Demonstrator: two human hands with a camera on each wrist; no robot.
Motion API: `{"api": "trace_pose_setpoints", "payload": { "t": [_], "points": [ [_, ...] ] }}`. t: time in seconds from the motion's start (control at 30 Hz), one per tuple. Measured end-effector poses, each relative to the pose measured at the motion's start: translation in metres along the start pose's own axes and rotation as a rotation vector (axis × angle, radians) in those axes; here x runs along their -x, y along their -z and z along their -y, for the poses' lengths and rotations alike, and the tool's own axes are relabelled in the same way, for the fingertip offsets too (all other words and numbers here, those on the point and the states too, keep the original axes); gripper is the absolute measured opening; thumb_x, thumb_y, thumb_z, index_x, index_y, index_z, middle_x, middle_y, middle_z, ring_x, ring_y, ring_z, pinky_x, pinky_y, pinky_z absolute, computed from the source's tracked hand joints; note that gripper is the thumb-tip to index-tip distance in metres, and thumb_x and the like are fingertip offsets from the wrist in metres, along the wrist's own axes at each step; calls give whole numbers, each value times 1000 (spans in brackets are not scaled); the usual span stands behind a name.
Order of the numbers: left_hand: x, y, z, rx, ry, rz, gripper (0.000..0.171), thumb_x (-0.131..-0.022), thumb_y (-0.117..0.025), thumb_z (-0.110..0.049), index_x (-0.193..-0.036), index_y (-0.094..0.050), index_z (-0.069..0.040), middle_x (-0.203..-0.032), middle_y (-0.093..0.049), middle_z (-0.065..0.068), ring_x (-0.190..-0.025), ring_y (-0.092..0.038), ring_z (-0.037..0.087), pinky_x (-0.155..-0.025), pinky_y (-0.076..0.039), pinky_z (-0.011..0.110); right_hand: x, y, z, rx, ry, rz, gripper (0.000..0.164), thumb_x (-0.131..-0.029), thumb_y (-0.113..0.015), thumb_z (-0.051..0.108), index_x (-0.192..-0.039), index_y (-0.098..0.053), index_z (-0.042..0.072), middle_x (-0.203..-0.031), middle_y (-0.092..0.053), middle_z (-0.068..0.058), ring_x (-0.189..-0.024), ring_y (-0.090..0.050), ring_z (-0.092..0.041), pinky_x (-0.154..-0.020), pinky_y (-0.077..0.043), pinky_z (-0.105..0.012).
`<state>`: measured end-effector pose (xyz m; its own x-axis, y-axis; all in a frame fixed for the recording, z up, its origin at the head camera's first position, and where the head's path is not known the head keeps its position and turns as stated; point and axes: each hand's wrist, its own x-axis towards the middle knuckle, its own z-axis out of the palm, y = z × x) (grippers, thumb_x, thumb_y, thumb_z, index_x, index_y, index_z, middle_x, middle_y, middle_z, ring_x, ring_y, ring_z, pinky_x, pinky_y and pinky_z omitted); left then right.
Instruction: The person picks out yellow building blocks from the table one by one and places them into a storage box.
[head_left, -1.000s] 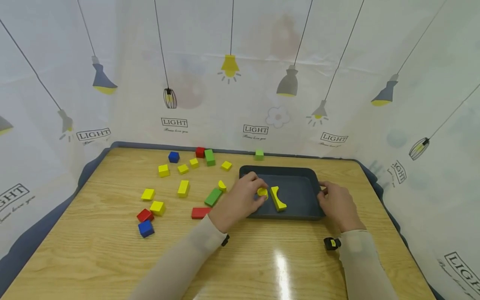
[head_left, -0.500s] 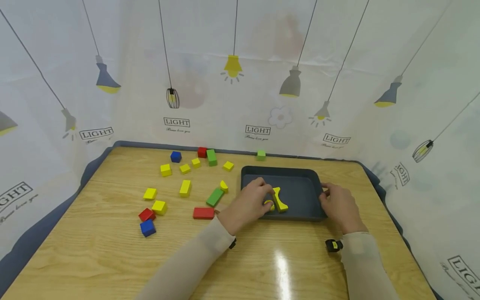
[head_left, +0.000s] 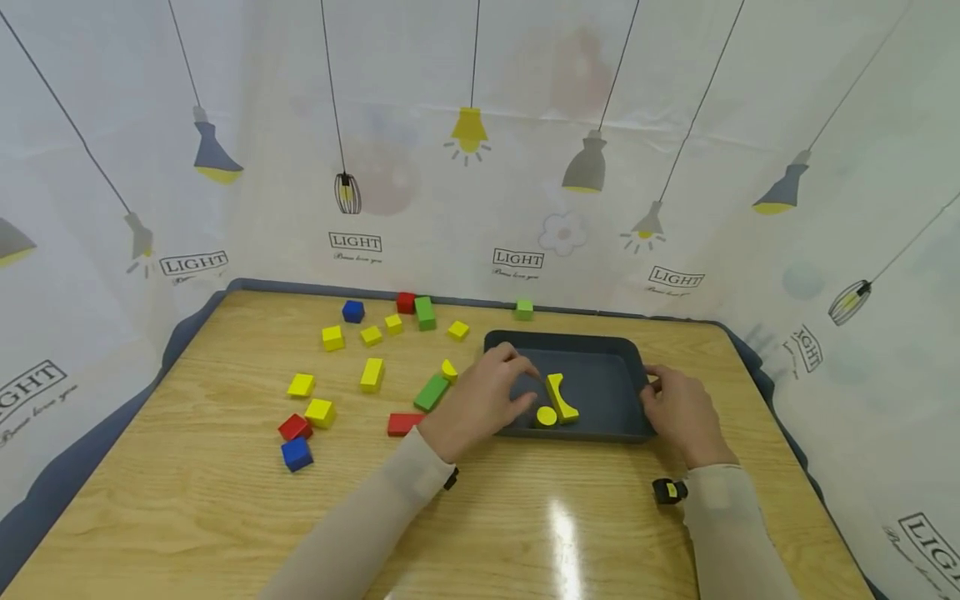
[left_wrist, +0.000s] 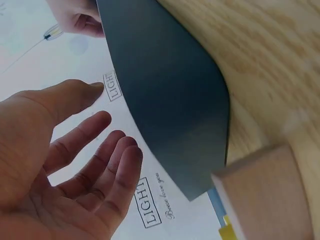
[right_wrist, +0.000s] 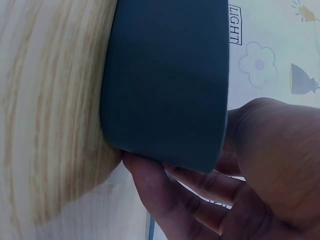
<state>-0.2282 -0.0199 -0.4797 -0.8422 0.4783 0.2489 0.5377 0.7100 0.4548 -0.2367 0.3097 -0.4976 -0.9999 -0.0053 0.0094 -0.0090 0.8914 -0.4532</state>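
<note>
A dark grey baking tray point(head_left: 603, 375) lies on the wooden table. Inside it are a yellow block with a curved cut-out point(head_left: 558, 400) and, beside its near end, a yellow round block point(head_left: 546, 416). My left hand point(head_left: 486, 396) hovers over the tray's left side, fingers apart and holding nothing; the left wrist view shows the loose fingers point(left_wrist: 117, 175) outside the tray wall point(left_wrist: 165, 95). My right hand point(head_left: 684, 412) grips the tray's right end, with thumb and fingers around the wall point(right_wrist: 165, 90) in the right wrist view.
Left of the tray lie several yellow blocks point(head_left: 371, 376), a green block point(head_left: 431, 392), a red block point(head_left: 403, 424) and blue blocks point(head_left: 297, 454). A light green cube point(head_left: 523, 310) stands behind the tray. A plain wooden block point(left_wrist: 265, 195) looms close in the left wrist view.
My left hand has put the yellow round block down by the cut-out block, let go, and drawn back to the left. The right hand stays on the tray.
</note>
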Motion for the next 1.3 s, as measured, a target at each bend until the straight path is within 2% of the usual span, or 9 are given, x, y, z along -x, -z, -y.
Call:
{"api": "trace_pose_setpoints", "payload": {
  "t": [0.17,0.4,0.7,0.83,0.97,1.13,1.3],
  "points": [
    [2,3,10,11,-2,-47,42,-105,-91,-32,-142,-80,-14,-134,-73,6,-116,-74,20,-101,-69,35,-1,0,0,3,-4,0,50,-115,-58,11,-161,-61,-8,-129,-81,-34,-61,-63,-18,-55,-50,-35],
    [7,9,27,-34,23,-90,60,-102,-92,-47,-152,-76,-16,-147,-71,11,-122,-74,30,-105,-67,49,-1,1,-1,4,-7,7,50,-115,-59,11,-161,-61,-9,-130,-81,-35,-63,-65,-19,-55,-50,-35],
    [13,19,48,-115,130,-91,75,-106,-85,-55,-168,-61,-22,-160,-66,15,-142,-67,37,-117,-61,62,1,4,0,7,-6,3,50,-115,-59,10,-161,-61,-9,-130,-81,-35,-63,-64,-19,-55,-49,-34],
    [17,20,61,-114,190,-68,76,-108,-82,-54,-172,-57,-22,-163,-62,18,-140,-68,40,-117,-61,64,0,2,0,11,-2,2,50,-115,-59,10,-161,-61,-9,-130,-81,-35,-62,-64,-19,-55,-50,-34],
    [22,21,72,-79,222,-52,76,-108,-85,-47,-172,-57,-18,-163,-61,21,-137,-68,42,-117,-62,61,0,0,0,11,3,1,50,-115,-59,10,-161,-61,-8,-129,-81,-34,-60,-63,-18,-55,-49,-34],
    [25,22,76,-42,255,-8,64,-109,-86,-37,-164,-64,-13,-159,-63,21,-139,-67,40,-116,-64,56,-1,-2,-1,10,1,-7,50,-115,-59,10,-161,-62,-8,-127,-82,-33,-59,-61,-18,-54,-48,-34],
    [25,22,79,-45,272,32,52,-111,-83,-29,-157,-70,-9,-151,-66,21,-129,-70,36,-113,-65,52,-2,-1,-1,13,-7,-4,50,-115,-59,10,-161,-61,-8,-128,-82,-33,-60,-62,-18,-54,-48,-34]
  ]
}}
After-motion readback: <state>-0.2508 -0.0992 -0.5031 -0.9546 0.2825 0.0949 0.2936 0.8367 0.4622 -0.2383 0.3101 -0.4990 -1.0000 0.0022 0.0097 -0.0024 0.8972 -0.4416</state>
